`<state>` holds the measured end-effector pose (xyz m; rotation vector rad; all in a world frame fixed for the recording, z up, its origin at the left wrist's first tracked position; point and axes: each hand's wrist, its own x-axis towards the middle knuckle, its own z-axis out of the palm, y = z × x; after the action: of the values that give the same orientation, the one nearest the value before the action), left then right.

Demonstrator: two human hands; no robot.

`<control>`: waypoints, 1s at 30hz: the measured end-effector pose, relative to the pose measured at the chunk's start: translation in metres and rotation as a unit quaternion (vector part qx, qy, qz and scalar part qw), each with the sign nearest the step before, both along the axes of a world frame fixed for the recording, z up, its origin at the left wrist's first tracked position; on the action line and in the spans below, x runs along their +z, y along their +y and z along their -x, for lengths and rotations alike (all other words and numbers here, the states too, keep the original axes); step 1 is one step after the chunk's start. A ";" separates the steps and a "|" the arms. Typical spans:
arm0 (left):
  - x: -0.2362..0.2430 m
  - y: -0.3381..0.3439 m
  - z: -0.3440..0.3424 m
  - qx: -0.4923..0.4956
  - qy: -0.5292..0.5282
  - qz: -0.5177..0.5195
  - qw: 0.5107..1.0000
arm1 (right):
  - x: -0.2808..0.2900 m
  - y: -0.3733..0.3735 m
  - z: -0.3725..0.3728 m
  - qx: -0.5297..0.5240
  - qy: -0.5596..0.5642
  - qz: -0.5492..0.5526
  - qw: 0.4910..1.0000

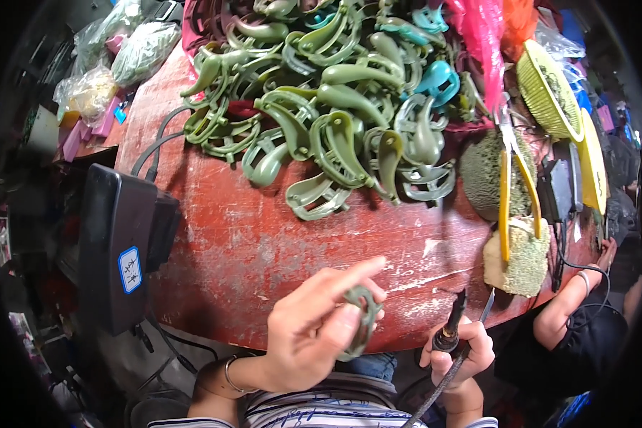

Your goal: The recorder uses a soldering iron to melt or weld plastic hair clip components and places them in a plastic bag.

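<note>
My left hand (307, 332) is closed on a dark green hair claw clip part (366, 324), pinched between thumb and fingers above the table's near edge. The index finger stretches past it to the right. To its right, my right hand (467, 346) grips a black pen-like tool (449, 329) with its dark tip pointing up; a grey braided cord (435, 396) runs down by it. A thin pointed metal piece (488, 305) also sticks up from that hand, its lower part hidden. Beyond both hands lies a heap of green claw clip parts (349, 96), with some teal ones among them.
Yellow-handled pliers (506, 192) lean over a block coated with green grains (526, 260). Behind it sits a mound of green bits (481, 175), near a yellow basket (542, 93). A black box (114, 250) stands left on the red table (264, 264). Another person's arm (567, 303) is at right.
</note>
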<state>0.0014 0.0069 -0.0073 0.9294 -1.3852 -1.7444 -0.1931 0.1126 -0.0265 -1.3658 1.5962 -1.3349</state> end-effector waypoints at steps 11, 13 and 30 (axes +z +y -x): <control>-0.007 -0.001 0.003 0.057 0.288 -0.205 0.934 | 0.035 -0.105 -0.014 -0.018 0.296 -0.058 0.953; -0.009 0.000 0.000 0.051 0.302 -0.203 0.930 | 0.027 -0.107 -0.014 -0.014 0.264 -0.084 0.961; -0.006 0.003 0.013 0.081 0.193 -0.161 0.965 | 0.020 -0.080 -0.014 0.012 0.289 -0.070 0.955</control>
<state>-0.0118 0.0101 -0.0132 0.7867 -0.7714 -1.9303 -0.1791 0.0324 -0.0070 -1.7825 1.9908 -0.8170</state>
